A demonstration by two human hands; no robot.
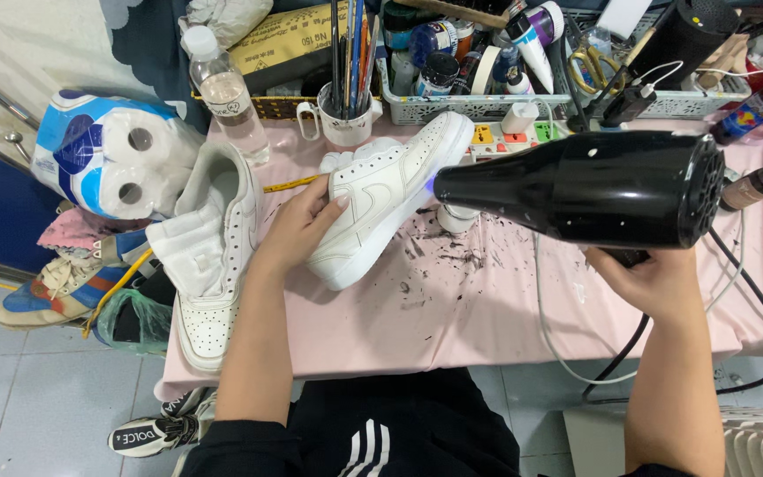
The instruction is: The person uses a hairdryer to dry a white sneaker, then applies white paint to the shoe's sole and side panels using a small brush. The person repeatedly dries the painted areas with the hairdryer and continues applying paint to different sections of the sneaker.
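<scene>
- The left hand is clamped on a white sneaker, fingers wrapped over its heel and side, tilting it up off the pink table cover with the toe pointing far and to the right.
- The right hand grips a black hair dryer from below, fingers closed round the handle; the nozzle sits just beside the sneaker's side.
- A second white sneaker lies on the left edge of the table, its toe hanging near the front corner.
- Behind the held shoe stand a white mug of brushes and a clear plastic bottle; a power strip lies just beyond the toe.
- Further back, a basket of bottles and tape crowds the far edge, with brown bottles on the right.
- Dark flecks are scattered on the cover under the dryer nozzle, beside a small white jar half hidden by it.
- The dryer body hides most of the right hand's fingers and its own handle; the cords loop off the right near edge.
- A pack of toilet rolls and a blue and orange trainer sit off the table to the left.
- The near middle of the cover lies open.
</scene>
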